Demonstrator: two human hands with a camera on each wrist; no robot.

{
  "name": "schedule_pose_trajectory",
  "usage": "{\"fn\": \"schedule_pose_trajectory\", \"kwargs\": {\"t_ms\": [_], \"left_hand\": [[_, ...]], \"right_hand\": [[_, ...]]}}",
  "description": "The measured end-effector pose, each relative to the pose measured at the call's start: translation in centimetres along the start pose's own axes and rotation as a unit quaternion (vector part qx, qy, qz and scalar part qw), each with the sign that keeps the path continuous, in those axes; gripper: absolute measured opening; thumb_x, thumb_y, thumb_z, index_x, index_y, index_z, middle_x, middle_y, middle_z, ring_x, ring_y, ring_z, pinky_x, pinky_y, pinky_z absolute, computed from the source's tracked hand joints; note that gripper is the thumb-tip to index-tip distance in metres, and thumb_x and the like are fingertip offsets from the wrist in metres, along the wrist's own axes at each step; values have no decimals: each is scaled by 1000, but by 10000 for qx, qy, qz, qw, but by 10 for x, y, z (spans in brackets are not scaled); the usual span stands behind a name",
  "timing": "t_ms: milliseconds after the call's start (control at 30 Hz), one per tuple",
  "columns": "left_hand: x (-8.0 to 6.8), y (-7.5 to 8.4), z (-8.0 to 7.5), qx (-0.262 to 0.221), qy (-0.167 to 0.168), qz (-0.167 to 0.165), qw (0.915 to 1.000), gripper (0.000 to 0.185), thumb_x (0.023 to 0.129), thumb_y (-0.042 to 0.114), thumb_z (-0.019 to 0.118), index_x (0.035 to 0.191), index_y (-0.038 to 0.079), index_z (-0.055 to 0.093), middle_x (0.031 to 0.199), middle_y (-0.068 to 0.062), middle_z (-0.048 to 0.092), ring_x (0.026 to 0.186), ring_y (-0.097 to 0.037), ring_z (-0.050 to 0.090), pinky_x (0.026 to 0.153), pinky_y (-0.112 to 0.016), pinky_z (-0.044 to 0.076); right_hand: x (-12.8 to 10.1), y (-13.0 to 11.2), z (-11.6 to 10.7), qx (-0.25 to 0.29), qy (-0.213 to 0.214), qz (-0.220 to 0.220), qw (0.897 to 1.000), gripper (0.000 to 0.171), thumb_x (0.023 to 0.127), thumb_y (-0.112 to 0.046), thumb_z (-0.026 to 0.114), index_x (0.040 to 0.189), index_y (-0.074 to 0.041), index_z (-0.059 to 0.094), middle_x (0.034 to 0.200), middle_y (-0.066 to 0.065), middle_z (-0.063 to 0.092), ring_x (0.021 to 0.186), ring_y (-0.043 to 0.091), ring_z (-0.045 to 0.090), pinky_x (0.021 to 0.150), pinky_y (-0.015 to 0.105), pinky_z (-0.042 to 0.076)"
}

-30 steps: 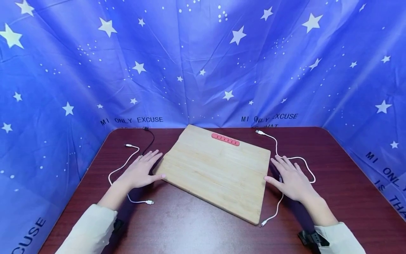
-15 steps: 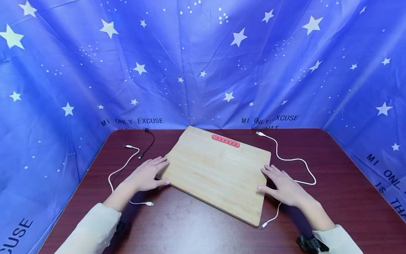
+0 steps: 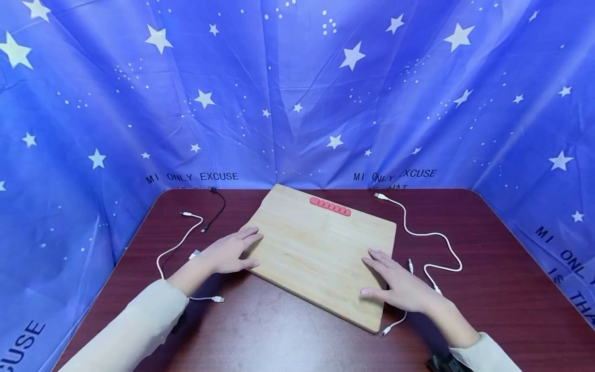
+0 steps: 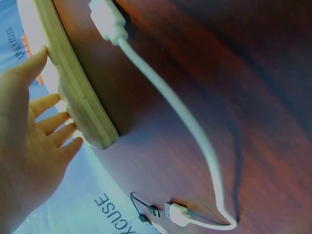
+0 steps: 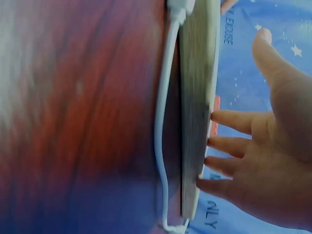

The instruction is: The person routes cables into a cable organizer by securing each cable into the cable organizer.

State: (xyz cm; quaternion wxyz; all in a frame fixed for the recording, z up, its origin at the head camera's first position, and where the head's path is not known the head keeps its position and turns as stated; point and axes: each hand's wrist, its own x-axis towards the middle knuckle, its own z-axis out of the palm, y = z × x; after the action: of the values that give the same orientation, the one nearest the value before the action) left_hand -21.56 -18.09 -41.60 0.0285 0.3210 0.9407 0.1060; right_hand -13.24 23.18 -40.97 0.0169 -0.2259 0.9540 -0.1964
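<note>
A bamboo board (image 3: pixel 321 248) lies askew on the dark red table (image 3: pixel 279 330), with a pink cable clip strip (image 3: pixel 330 206) near its far edge. My left hand (image 3: pixel 230 251) rests flat on the board's left corner (image 4: pixel 92 131), fingers straight. My right hand (image 3: pixel 397 281) lies flat on the board's right side (image 5: pixel 197 122), fingers spread. Neither hand grips anything. A white cable (image 3: pixel 178 245) lies left of the board, its plug (image 4: pixel 108 22) near my left wrist. Another white cable (image 3: pixel 425 235) runs along the board's right edge (image 5: pixel 163 146).
A short black cable (image 3: pixel 216 206) lies at the back left of the table. Blue star-printed cloth (image 3: pixel 297 88) walls in the table on three sides. A white plug (image 3: pixel 386 328) lies by the board's near right corner.
Both hands slid inward from the table onto the board's left and right sides. The right white cable shifted, its middle loop now nearer the board.
</note>
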Motion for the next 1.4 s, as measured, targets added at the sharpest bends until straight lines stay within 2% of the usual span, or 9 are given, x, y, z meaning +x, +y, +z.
{"fn": "schedule_pose_trajectory", "kwargs": {"t_ms": [133,300,567,900,1200,1400], "left_hand": [[10,-3,-1,-175,-158,37,9997,67,88,44,63,140,5,47,151,-21,40,141,-34,38,115,-48,38],[20,-5,-5,-313,-315,38,9990,69,88,44,63,141,4,46,152,-21,38,142,-34,36,116,-48,36],[33,-10,-5,-184,-426,50,9989,69,89,46,61,142,6,44,153,-18,37,143,-32,35,117,-47,36],[41,-17,-5,-401,-571,85,9975,72,88,48,62,145,9,41,157,-17,31,146,-32,30,119,-48,32],[41,-17,-9,-369,-607,172,9973,70,89,46,62,144,7,43,154,-19,34,144,-35,33,118,-50,33],[39,-14,-8,-441,-531,68,9976,71,87,46,65,143,8,44,155,-18,34,144,-34,33,118,-50,33]], "right_hand": [[0,-5,5,48,70,19,10000,83,78,-56,71,136,0,50,148,26,41,138,46,36,111,63,33],[-1,-11,9,58,99,19,9999,88,76,-56,73,137,2,48,148,28,39,138,47,35,110,60,36],[1,-16,18,128,148,-131,9997,90,73,-51,77,137,4,47,147,31,39,138,49,34,111,61,34],[4,-14,19,244,519,-93,9983,95,61,-46,87,132,6,51,141,30,46,134,49,40,106,60,41],[5,-13,16,243,383,-103,9989,96,60,-45,87,132,7,51,141,30,47,134,49,40,107,60,39],[7,-12,11,141,250,-126,9995,95,60,-45,87,132,6,52,141,30,47,132,48,43,106,60,40]]}}
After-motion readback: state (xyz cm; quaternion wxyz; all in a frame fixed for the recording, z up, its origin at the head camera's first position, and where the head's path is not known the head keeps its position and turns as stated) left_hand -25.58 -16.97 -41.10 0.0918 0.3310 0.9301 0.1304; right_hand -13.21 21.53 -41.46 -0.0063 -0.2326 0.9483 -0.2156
